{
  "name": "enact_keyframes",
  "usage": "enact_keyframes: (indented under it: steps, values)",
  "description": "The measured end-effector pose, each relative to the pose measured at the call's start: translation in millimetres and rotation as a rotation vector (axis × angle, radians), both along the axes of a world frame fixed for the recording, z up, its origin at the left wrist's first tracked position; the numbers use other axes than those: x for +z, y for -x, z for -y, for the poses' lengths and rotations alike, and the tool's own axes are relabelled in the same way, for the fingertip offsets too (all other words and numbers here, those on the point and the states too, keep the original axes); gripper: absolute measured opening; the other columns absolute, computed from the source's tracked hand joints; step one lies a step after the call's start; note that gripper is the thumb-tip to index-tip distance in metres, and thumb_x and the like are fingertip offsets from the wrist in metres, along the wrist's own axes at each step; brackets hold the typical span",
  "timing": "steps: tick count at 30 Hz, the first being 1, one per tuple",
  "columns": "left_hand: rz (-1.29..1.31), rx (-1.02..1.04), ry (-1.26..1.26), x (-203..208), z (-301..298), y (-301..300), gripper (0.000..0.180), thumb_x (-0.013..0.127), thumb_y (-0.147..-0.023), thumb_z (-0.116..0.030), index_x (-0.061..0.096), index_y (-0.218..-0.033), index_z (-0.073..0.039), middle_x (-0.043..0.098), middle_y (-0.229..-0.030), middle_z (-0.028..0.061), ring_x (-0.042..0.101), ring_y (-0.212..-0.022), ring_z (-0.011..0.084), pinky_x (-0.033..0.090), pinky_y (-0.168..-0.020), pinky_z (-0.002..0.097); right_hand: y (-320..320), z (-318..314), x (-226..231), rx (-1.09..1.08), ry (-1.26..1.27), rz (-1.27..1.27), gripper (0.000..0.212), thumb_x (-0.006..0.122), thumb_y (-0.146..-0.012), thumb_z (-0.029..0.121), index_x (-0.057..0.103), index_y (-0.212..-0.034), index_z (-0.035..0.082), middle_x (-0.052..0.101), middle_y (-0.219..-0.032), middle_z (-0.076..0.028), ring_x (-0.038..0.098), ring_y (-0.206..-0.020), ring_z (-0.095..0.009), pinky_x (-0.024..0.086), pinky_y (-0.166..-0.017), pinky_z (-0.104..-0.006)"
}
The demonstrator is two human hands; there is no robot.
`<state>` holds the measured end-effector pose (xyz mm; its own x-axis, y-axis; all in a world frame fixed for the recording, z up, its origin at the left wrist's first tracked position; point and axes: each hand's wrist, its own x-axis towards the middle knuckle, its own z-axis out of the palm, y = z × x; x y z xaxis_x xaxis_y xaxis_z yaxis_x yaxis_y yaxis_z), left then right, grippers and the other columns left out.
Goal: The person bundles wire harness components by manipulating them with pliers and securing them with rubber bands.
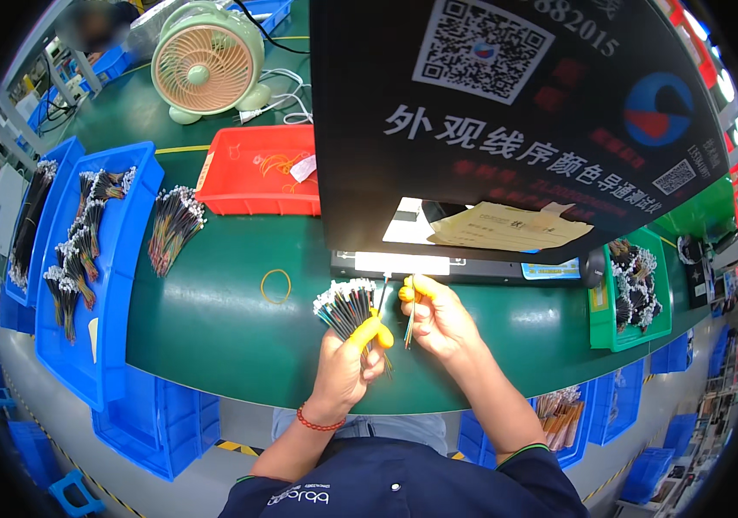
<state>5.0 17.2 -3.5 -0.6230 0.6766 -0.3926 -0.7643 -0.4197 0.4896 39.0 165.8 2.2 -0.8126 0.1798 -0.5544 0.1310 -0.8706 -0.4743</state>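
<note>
My left hand (353,356), with yellow finger covers on it, is closed round a bundle of wire harnesses (347,309). White connectors fan out at the bundle's upper end, and thin coloured wires run down through my grip. Close by on the right, my right hand (434,315) pinches a few thin wires (409,331) between yellow-covered fingertips; their lower ends hang below the fingers. A dark wire with a white tip (386,281) stands up between the two hands. Both hands are just in front of the lit slot of a black testing machine (472,216).
On the green table (222,345) lie a rubber band (275,286) and another harness bundle (177,229). Blue trays (146,186) of harnesses stand left, a red tray (265,204) and a fan (205,73) behind. At the right is a green bin (652,332) of harnesses.
</note>
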Motion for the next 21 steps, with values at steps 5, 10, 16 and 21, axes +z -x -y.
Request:
enact_keyframes:
  steps: [5, 10, 16, 21]
  values:
    - [-0.025, -0.007, 0.027, 2, -3, -1, 0.011, 0.048, -0.084, -0.01, 0.048, -0.094, -0.003, 0.052, -0.068, 0.0071, 0.039, -0.044, 0.0053, 0.029, -0.033, 0.0172, -3, 11, 2, 0.149, -0.946, -0.148, 0.012, 0.057, -0.079, 0.008, 0.057, -0.086, -0.001, 0.056, -0.076, -0.004, 0.048, -0.057, -0.006, 0.037, -0.045, -0.0184]
    - [-0.136, -0.033, 0.112, 1, -5, -5, 0.016, 0.047, -0.085, -0.012, 0.048, -0.098, -0.003, 0.054, -0.067, 0.0084, 0.039, -0.042, 0.0053, 0.029, -0.033, 0.0173, -5, 8, 20, 0.326, -0.723, -0.066, 0.016, 0.055, -0.081, 0.015, 0.055, -0.079, -0.001, 0.053, -0.069, -0.004, 0.043, -0.048, -0.005, 0.038, -0.041, -0.02]
    - [-0.084, -0.031, 0.026, 6, 4, -2, 0.017, 0.045, -0.086, -0.014, 0.048, -0.098, -0.003, 0.055, -0.065, 0.0104, 0.035, -0.038, 0.0058, 0.024, -0.031, 0.0181, -4, -14, 1, 0.19, 0.091, -0.196, 0.017, 0.05, -0.083, 0.017, 0.051, -0.089, 0.0, 0.052, -0.072, -0.005, 0.037, -0.045, -0.003, 0.03, -0.031, -0.0148]
    - [-0.097, 0.051, 0.056, 6, 4, -1, 0.013, 0.049, -0.084, -0.009, 0.05, -0.095, -0.002, 0.059, -0.073, 0.0128, 0.047, -0.046, 0.0081, 0.035, -0.035, 0.018, -3, -11, 0, 0.103, 0.117, -0.07, 0.016, 0.051, -0.083, 0.016, 0.051, -0.089, 0.001, 0.051, -0.07, -0.004, 0.036, -0.044, -0.002, 0.028, -0.031, -0.0143]
